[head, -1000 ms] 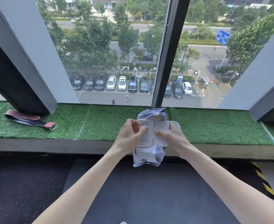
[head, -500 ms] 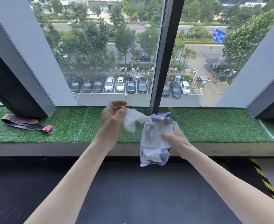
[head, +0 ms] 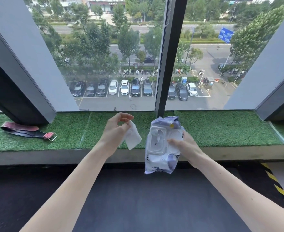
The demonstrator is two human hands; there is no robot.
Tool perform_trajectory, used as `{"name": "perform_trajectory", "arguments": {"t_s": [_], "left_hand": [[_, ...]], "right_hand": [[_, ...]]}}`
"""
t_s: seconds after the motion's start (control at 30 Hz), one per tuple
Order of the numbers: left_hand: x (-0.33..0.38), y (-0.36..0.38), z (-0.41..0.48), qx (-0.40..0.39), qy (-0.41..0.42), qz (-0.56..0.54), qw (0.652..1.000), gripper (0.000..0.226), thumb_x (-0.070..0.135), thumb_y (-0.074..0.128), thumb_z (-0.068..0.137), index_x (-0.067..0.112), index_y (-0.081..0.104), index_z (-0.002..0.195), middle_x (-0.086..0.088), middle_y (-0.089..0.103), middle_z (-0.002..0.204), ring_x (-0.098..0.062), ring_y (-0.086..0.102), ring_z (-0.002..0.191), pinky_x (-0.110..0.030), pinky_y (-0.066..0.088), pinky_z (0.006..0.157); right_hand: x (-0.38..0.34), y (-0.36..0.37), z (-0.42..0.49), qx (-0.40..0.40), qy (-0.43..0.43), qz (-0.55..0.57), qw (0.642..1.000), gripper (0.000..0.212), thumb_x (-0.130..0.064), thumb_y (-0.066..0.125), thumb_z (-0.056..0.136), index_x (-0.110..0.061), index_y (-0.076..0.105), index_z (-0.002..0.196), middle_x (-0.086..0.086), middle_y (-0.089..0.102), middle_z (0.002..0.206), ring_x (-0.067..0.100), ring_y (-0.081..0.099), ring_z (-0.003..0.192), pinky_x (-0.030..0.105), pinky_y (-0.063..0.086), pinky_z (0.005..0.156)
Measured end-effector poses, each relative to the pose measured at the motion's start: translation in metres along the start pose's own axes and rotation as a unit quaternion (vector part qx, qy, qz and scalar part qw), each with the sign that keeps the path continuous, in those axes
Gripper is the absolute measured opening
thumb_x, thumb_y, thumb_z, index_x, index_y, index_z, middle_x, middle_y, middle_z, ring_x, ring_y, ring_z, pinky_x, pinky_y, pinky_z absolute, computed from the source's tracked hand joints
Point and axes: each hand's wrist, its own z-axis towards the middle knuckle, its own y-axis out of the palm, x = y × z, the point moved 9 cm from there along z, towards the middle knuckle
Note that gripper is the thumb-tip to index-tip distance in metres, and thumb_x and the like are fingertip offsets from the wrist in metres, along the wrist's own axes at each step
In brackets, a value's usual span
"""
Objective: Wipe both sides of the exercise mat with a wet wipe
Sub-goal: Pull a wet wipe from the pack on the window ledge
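Observation:
My left hand (head: pixel 115 131) pinches a white wet wipe (head: pixel 132 138) that hangs free, just left of the pack. My right hand (head: pixel 184 146) grips a white and purple pack of wet wipes (head: pixel 159 151) upright by its right side, thumb across the front; its plastic lid is flipped open. Both hands are held in the air over the far end of the dark grey exercise mat (head: pixel 146 201), which lies flat on the floor beneath my arms.
A ledge covered in green artificial turf (head: pixel 221 129) runs under the window, with a red and black lifting belt (head: pixel 27 131) on its left part. Yellow and black hazard tape (head: pixel 282 193) marks the floor at right. Dark flooring (head: pixel 12 198) lies left of the mat.
My left hand opened the pack's lid and pulled a wipe up and out to the left; the wipe is now fully free of the pack. My right hand kept holding the pack.

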Motion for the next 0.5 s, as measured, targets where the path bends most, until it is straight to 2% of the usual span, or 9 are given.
{"name": "perform_trajectory", "arguments": {"t_s": [0.1, 0.17, 0.23, 0.33, 0.4, 0.43, 0.5], "left_hand": [[-0.001, 0.008, -0.002, 0.000, -0.008, -0.055, 0.998, 0.034, 0.000, 0.043, 0.092, 0.019, 0.068, 0.077, -0.008, 0.063, 0.091, -0.025, 0.056, 0.081, -0.033, 0.046, 0.064], [0.003, 0.013, -0.006, 0.006, 0.011, -0.011, 1.000, 0.028, 0.015, 0.042, 0.084, 0.018, 0.063, 0.065, -0.008, 0.059, 0.079, -0.020, 0.052, 0.070, -0.030, 0.042, 0.057], [0.016, 0.023, -0.011, -0.002, 0.071, 0.065, 0.995, 0.022, 0.027, 0.051, 0.088, 0.018, 0.065, 0.073, -0.006, 0.057, 0.070, -0.012, 0.049, 0.060, -0.027, 0.040, 0.053], [0.035, 0.053, -0.012, -0.044, 0.176, 0.172, 0.968, 0.009, 0.027, 0.071, 0.092, 0.019, 0.072, 0.095, 0.007, 0.049, 0.059, -0.003, 0.040, 0.049, -0.015, 0.033, 0.052], [0.031, 0.079, -0.009, -0.066, 0.202, 0.277, 0.937, 0.014, 0.032, 0.068, 0.094, 0.021, 0.074, 0.100, 0.009, 0.055, 0.062, -0.002, 0.050, 0.053, -0.020, 0.042, 0.058], [0.023, 0.087, -0.007, -0.062, 0.198, 0.338, 0.918, 0.017, 0.034, 0.063, 0.095, 0.021, 0.074, 0.099, 0.005, 0.062, 0.069, -0.008, 0.058, 0.063, -0.027, 0.049, 0.064], [0.007, 0.090, -0.002, -0.041, 0.172, 0.427, 0.887, 0.024, 0.034, 0.053, 0.097, 0.019, 0.072, 0.095, -0.003, 0.070, 0.085, -0.028, 0.065, 0.079, -0.039, 0.055, 0.075]], "right_hand": [[-0.001, -0.001, 0.001, 0.006, -0.003, 0.004, 1.000, 0.046, -0.036, 0.074, 0.072, -0.025, 0.060, 0.114, -0.001, 0.073, 0.104, 0.019, 0.070, 0.099, 0.052, 0.053, 0.094], [-0.001, -0.001, 0.002, 0.017, -0.005, 0.003, 1.000, 0.047, -0.035, 0.074, 0.072, -0.024, 0.059, 0.115, -0.001, 0.073, 0.104, 0.018, 0.070, 0.098, 0.050, 0.054, 0.094], [-0.002, 0.001, 0.002, 0.024, -0.010, -0.010, 1.000, 0.047, -0.037, 0.074, 0.073, -0.027, 0.058, 0.116, -0.003, 0.072, 0.106, 0.016, 0.069, 0.099, 0.048, 0.054, 0.093], [-0.006, 0.006, 0.002, 0.027, -0.020, -0.023, 0.999, 0.052, -0.047, 0.074, 0.068, -0.033, 0.056, 0.116, -0.005, 0.071, 0.107, 0.016, 0.067, 0.101, 0.048, 0.054, 0.092], [-0.008, 0.008, 0.003, 0.034, -0.025, -0.028, 0.999, 0.052, -0.047, 0.072, 0.067, -0.032, 0.057, 0.114, -0.004, 0.070, 0.106, 0.017, 0.067, 0.100, 0.049, 0.054, 0.091], [-0.008, 0.008, 0.004, 0.037, -0.027, -0.026, 0.999, 0.051, -0.046, 0.072, 0.067, -0.031, 0.057, 0.113, -0.003, 0.070, 0.105, 0.017, 0.067, 0.099, 0.049, 0.054, 0.091], [-0.008, 0.007, 0.006, 0.039, -0.027, -0.018, 0.999, 0.051, -0.046, 0.073, 0.066, -0.031, 0.057, 0.113, -0.004, 0.071, 0.104, 0.017, 0.068, 0.098, 0.050, 0.055, 0.090]]}}
